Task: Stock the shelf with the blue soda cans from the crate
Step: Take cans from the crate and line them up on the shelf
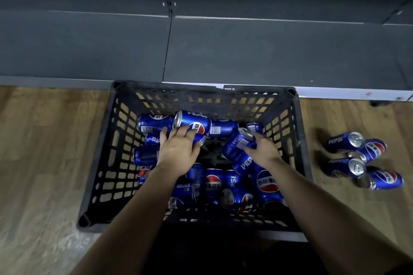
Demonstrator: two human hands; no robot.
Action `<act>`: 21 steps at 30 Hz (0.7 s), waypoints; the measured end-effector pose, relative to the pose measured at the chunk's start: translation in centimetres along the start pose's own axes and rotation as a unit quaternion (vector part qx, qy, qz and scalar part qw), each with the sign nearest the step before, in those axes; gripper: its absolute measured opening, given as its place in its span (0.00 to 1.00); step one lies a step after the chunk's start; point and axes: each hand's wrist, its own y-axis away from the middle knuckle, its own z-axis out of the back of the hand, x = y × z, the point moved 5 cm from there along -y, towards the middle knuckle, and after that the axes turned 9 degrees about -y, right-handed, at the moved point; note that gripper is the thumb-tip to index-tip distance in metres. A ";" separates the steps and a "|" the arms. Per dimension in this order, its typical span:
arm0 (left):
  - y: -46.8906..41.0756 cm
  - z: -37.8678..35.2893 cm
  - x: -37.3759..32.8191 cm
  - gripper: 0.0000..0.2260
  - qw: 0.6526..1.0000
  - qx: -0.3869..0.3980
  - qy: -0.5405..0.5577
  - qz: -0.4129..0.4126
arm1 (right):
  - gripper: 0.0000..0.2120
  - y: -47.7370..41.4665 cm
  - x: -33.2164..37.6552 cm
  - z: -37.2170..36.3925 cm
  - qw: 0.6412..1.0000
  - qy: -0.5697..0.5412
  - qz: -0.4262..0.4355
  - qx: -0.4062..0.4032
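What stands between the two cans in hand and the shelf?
The left hand grips the upper can; the right hand grips the tilted can. Only the crate's far wall stands between them and the shelf; they must rise over its rim. Nothing visible lies on the shelf beyond.

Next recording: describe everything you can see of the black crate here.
The crate is black plastic, rectangular and open-topped, its walls a lattice of rectangular holes. It stands upright on the wooden floor, its far side against the base of the grey shelf. Blue cans lie loose inside, leaving a bare patch at the middle. The left hand and right hand reach inside, each gripping a can; neither visibly touches the crate.
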 end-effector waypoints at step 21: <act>0.0 -3.0 -0.1 0.20 1.000 0.020 -0.015 -0.008 | 0.24 -1.1 3.0 -4.4 0.991 0.109 0.083 -0.006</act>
